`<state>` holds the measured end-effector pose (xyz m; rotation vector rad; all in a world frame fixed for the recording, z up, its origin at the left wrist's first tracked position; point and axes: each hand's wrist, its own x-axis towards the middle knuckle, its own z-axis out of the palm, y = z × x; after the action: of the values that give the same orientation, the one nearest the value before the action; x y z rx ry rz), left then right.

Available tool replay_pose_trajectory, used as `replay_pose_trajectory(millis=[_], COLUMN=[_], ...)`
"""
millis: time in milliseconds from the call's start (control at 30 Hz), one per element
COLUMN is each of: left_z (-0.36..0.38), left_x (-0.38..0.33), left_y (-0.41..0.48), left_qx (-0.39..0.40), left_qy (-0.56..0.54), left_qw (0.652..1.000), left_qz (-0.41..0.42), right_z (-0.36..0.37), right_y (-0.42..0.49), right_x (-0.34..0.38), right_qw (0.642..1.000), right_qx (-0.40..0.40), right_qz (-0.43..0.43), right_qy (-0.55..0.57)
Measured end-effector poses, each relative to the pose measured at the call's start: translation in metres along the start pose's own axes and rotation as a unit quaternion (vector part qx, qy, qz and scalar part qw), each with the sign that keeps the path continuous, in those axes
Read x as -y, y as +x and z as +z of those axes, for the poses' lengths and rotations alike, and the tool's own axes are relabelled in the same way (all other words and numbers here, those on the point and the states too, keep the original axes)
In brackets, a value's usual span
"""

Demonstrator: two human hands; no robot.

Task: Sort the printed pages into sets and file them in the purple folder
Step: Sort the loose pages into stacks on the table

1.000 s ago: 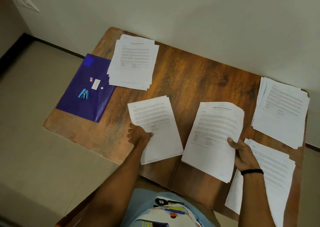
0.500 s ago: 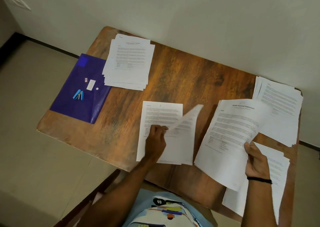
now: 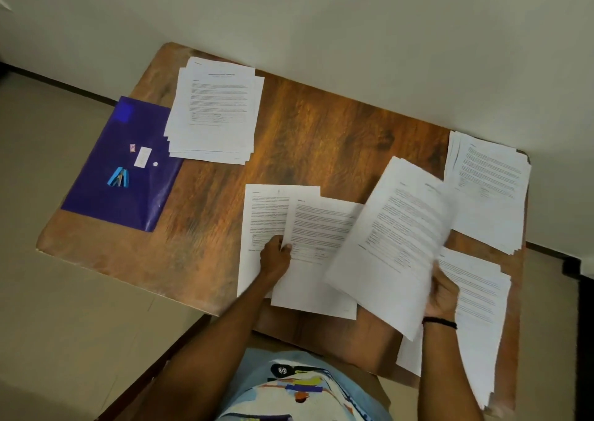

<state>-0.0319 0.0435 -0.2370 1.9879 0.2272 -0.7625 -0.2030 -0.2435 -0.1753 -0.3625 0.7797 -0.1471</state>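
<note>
The purple folder [image 3: 106, 176] lies flat at the table's left edge. A pile of printed pages [image 3: 215, 111] partly overlaps its right side. Near the front, a page [image 3: 260, 214] lies flat, and my left hand [image 3: 274, 256] pinches a second page [image 3: 318, 253] that overlaps it. My right hand [image 3: 442, 295] grips a bundle of pages [image 3: 395, 237], lifted and tilted over the table, blurred by motion. Two more piles lie at the right: one at the far right corner [image 3: 491, 189], one at the near right edge [image 3: 479, 311].
A small blue stapler [image 3: 119, 176], a white label [image 3: 142, 157] and a tiny box [image 3: 132, 147] lie on the folder. The wooden table [image 3: 321, 137] stands against a pale wall, with tiled floor to the left. My lap is below the front edge.
My left hand turned the top page over to the right, so it now overlaps the page beneath. My right hand swung its bundle left over the table centre.
</note>
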Motion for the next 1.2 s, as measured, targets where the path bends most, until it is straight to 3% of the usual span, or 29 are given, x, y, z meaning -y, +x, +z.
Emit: replay_pose_trajectory(millis=[100, 200, 267, 333, 467, 600, 800, 967, 1100, 1200], left_z=[-0.003, -0.004, -0.004, -0.002, 0.006, 0.018, 0.021, 0.008, -0.022, -0.045], left_x=[-0.004, -0.008, -0.009, -0.01, -0.02, -0.023, -0.031, -0.049, -0.056, -0.047], left_y=[0.005, 0.007, 0.007, 0.007, 0.002, -0.004, -0.013, -0.024, -0.028, -0.024], left_qx=[0.024, 0.041, 0.049, 0.055, 0.074, 0.121, 0.116, 0.163, 0.16, 0.114], left_qy=[0.007, 0.013, 0.019, 0.026, 0.025, 0.028, 0.025, -0.033, -0.104, -0.164], left_qw=[1.0, 0.999, 0.999, 0.998, 0.997, 0.991, 0.992, 0.979, 0.977, 0.979], left_qz=[-0.001, -0.004, -0.001, 0.003, 0.014, 0.039, 0.047, 0.121, 0.094, 0.048], right_z=[-0.002, -0.016, -0.02, -0.015, 0.005, 0.007, 0.034, 0.059, 0.064, 0.08], right_y=[0.014, 0.025, 0.027, 0.028, 0.028, 0.045, 0.04, 0.026, 0.031, 0.039], right_x=[-0.012, -0.022, -0.023, -0.024, -0.036, -0.054, -0.068, -0.049, -0.049, -0.061], right_qw=[0.974, 0.886, 0.83, 0.812, 0.857, 0.842, 0.849, 0.866, 0.93, 0.933], right_qx=[-0.087, -0.195, -0.242, -0.242, -0.154, -0.134, -0.124, -0.026, 0.003, 0.035], right_qz=[0.058, 0.064, 0.025, 0.0, 0.012, -0.007, -0.057, -0.139, -0.045, 0.005], right_qy=[-0.203, -0.417, -0.503, -0.53, -0.492, -0.522, -0.511, -0.48, -0.365, -0.359])
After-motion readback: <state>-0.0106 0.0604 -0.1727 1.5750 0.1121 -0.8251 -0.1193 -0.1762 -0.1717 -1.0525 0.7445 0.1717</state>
